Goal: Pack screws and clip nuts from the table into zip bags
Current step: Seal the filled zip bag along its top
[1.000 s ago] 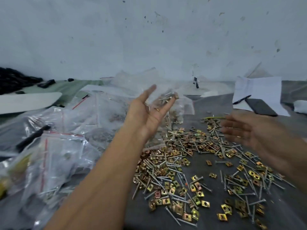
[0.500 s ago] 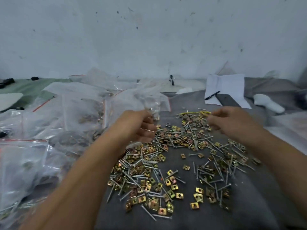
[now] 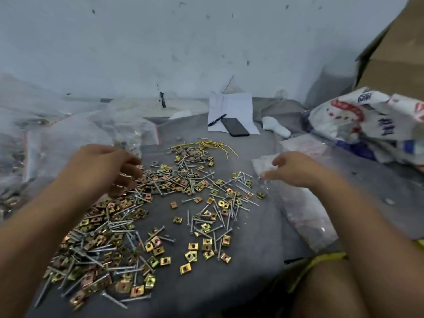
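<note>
- Screws and clip nuts: loose, mixed, spread over the grey cloth on the table; thickest in a heap toward the near left, thinner in scattered clusters toward the middle and right.
- Screws are long, thin, silver-grey, lying flat at all angles, many crossing one another.
- Clip nuts are small square folded plates, yellow-gold with green and coppery tints, each with a hole in the middle.
- Left hand: over the left edge of the heap, fingers curled inward toward the pieces; whether it grasps any piece, cannot tell (motion blur).
- Right hand: at the right edge of the spread, fingertips down on a clear zip bag lying flat on the cloth; pinch or mere touch, cannot tell.
- Filled clear bags piled at the left, red seal strips visible on some.
- Yellow wire at the far edge of the hardware.
- Behind: paper sheet with a pen and a black phone on it.
- Printed sack at far right.
</note>
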Tool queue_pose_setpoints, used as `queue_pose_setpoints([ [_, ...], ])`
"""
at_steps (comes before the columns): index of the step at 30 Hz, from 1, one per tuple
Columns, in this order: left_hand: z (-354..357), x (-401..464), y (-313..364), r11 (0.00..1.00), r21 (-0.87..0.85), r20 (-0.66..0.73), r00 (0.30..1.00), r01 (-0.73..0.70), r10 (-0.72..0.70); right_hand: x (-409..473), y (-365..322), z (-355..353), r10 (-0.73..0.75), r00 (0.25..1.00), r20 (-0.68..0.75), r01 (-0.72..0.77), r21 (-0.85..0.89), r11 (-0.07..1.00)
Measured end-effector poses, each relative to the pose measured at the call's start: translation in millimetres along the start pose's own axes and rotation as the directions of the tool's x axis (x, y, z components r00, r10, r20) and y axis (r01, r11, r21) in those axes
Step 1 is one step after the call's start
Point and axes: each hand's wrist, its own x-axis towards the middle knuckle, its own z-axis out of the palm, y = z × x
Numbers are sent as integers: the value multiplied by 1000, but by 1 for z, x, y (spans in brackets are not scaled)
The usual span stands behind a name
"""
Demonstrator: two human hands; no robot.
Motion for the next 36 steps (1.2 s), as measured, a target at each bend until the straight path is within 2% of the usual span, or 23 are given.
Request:
queue_pose_setpoints([
  [3, 3, 1, 1, 1000, -28, -15, 1000, 1, -1, 4, 0, 4, 32, 999, 22, -32, 4, 999],
  [11, 1, 6, -5, 1000, -24, -46, 999, -9, 8, 10, 11, -10, 69, 984, -163, -43, 155, 987],
  [14, -1, 10, -8, 1000, -27, -40, 999, -9, 8, 4, 14, -19, 51, 995, -80, -38, 164, 986],
  [17, 0, 15, -11, 1000, -15, -48, 999, 2, -3, -3, 14, -25, 26, 999, 45, -26, -15, 1000],
  [20, 1, 18, -13, 1000, 4, -48, 999, 3, -3, -8, 14, -27, 77, 986, 146, -67, -70, 995],
  [24, 2, 21, -15, 1000, 20, -49, 999, 5, -4, -7, 17, -33, 66, 996, 66, -62, -52, 997],
  [27, -1, 27, -15, 998, 42, -31, 999, 44, -42, -13, 29, -44, 55, 998, 5, -54, -126, 991],
  [32, -1, 36, -14, 993, 37, 5, 994, 113, -113, -31, 42, -34, 151, 960, 237, -73, -307, 949],
  [36, 2, 35, -12, 995, 19, 3, 995, 102, -102, -31, 40, -41, 53, 984, 172, -29, -144, 989],
])
